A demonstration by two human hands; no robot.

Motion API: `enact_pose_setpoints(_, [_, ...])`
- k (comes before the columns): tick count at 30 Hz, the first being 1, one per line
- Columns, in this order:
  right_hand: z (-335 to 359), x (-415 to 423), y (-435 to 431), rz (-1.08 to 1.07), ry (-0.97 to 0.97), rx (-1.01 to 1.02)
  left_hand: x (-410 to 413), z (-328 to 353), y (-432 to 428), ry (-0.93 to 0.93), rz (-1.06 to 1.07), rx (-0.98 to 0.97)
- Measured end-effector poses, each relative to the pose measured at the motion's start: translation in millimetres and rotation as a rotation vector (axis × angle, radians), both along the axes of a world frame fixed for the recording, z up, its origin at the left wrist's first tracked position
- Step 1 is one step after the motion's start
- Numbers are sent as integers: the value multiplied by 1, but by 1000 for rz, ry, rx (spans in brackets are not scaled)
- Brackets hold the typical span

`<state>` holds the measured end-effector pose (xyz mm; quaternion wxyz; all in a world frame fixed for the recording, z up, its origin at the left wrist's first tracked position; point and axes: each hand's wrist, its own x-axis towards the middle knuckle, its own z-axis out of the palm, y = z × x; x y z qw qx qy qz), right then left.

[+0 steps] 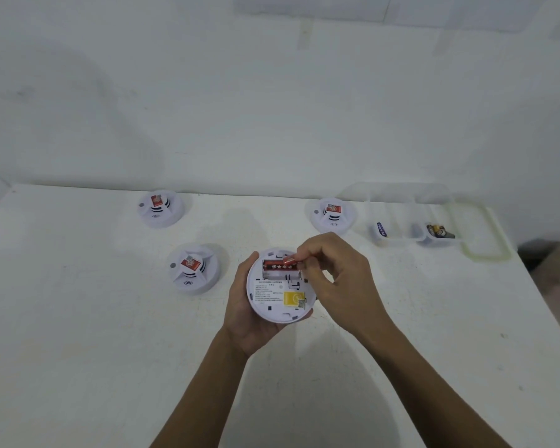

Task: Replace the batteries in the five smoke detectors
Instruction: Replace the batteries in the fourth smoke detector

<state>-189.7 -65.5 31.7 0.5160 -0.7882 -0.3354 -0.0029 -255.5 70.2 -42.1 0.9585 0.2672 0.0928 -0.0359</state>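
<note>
Left hand (243, 305) cradles upturned smoke detector (280, 294); right hand (333, 276) pinches the red battery (280, 266) by its right end, long axis crosswise, lying in the detector's far-edge bay, angled slightly up.

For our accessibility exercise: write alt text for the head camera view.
A left hand holds an upturned smoke detector while the right hand pinches a red battery at its compartment. Three more detectors and a clear battery tray sit on the white table.

Label print (270, 294) too small.
</note>
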Motion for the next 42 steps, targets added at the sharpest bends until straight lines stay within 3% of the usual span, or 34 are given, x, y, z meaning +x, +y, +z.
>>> enact_pose_setpoints(7, [-8, -8, -3, 4, 92, -42, 1, 5, 0, -23, -13, -45])
enact_pose_setpoints(15, [-23, -17, 0, -154, -271, -44, -1, 5, 2, -42, -76, -56])
enact_pose_setpoints(22, [-34, -24, 6, -266, -372, -40, -3, -6, 6, 4, -108, -114])
enact_pose_setpoints(32, [-31, -28, 9, -290, -156, 42, -2, 1, 4, -17, -21, 42])
enact_pose_setpoints(42, [-36, -24, 9, -250, -232, -35, 0, 1, 6, -61, -91, -45])
